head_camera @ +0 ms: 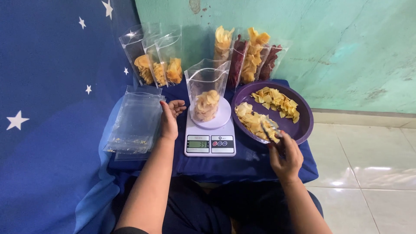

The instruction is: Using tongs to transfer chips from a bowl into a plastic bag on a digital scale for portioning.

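A clear stand-up pouch (206, 90), partly filled with yellow chips, stands on a white kitchen scale (210, 135). My left hand (170, 117) hovers just left of the pouch with its fingers apart, holding nothing. My right hand (284, 156) grips metal tongs (269, 131) whose tips reach into the yellow chips (260, 122) in a round purple bowl (303, 125) to the right of the scale.
A stack of empty clear pouches (135, 123) lies left of the scale. Partly filled pouches (158, 65) stand at the back left, and full pouches of yellow and dark red chips (249, 54) lean on the green wall. A blue cloth covers the low table (242, 167); white floor tiles lie to the right.
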